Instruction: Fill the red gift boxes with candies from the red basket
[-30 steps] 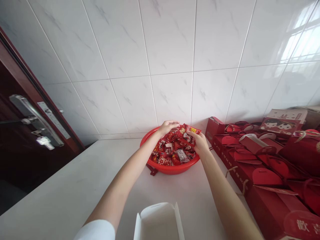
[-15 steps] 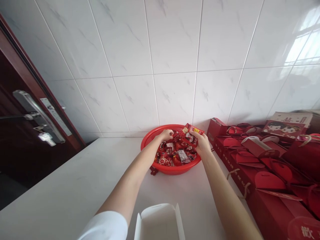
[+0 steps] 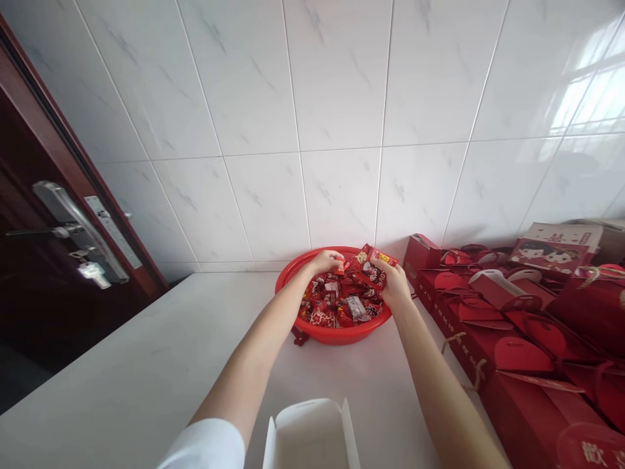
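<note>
A red plastic basket (image 3: pixel 342 335) full of wrapped sweets (image 3: pixel 323 318) stands on the white table against the tiled wall. Over its back left part, my left hand (image 3: pixel 328 262) is closed on a small red packet (image 3: pixel 341 266). My right hand (image 3: pixel 394 284) is above the basket's right side, its fingers closed on red sweet packets (image 3: pixel 373 274) with yellow and white print. Nearest to me, an open white box (image 3: pixel 312 433) sits at the bottom edge of the view, and only its back part shows.
Rows of red gift boxes (image 3: pixel 517 391) with rope handles fill the right side. Printed cards (image 3: pixel 551 254) lie on the boxes at the back. At the far left is a dark red door with a metal handle (image 3: pixel 81 225) and hanging keys (image 3: pixel 94 273).
My left hand has risen slightly and moved a little to the right, and a small red packet now shows at its fingertips. My right hand has barely moved. The view has shifted slightly.
</note>
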Tool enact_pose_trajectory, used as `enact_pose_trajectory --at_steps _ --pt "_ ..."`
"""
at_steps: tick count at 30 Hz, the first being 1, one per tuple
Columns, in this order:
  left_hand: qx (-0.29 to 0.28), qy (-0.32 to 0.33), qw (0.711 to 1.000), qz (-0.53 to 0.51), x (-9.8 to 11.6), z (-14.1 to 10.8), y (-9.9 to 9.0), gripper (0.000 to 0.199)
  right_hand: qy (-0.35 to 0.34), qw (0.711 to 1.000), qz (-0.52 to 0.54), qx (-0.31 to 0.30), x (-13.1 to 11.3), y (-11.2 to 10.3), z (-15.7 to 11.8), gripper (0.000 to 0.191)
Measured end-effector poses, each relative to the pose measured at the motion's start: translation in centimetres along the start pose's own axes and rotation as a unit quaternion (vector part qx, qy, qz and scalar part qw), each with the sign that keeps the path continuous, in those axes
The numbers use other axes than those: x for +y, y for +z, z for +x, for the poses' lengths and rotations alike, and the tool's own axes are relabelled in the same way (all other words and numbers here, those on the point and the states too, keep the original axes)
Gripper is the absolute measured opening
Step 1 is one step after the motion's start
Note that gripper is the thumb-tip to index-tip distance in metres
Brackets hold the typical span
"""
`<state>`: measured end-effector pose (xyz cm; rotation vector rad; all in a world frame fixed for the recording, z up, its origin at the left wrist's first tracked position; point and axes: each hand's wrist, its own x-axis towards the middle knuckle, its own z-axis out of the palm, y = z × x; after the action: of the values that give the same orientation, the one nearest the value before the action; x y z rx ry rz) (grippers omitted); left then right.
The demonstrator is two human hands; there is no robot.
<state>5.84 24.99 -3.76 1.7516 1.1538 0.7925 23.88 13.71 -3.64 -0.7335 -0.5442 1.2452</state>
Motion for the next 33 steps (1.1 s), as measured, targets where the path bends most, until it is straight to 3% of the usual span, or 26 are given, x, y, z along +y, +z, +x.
enact_pose_trajectory --at_steps 6,12,20,24,33 --pt "0.039 0.08 0.99 -0.109 3.3 -2.8 -0.6 0.044 0.019 0.998 -0.006 -0.066 -0.4 -0.1 -0.4 0.023" --pt "0.055 0.148 0.973 -0.168 5.5 -10.3 -0.3 0.051 0.073 0.979 -0.036 -0.186 -2.0 0.7 -1.9 0.028" --pt "0.145 0.178 0.958 -0.172 7.4 -19.0 0.7 0.041 0.067 0.94 -0.104 -0.317 -5.1 3.0 -6.5 0.03" --pt "0.179 0.183 0.951 -0.175 7.5 -21.2 1.3 0.037 0.034 0.926 -0.139 -0.348 -6.2 3.6 -8.3 0.026" --pt "0.172 0.185 0.95 -0.183 7.3 -22.8 2.1 0.04 0.002 0.889 -0.207 -0.407 -7.7 3.6 -10.4 0.027"
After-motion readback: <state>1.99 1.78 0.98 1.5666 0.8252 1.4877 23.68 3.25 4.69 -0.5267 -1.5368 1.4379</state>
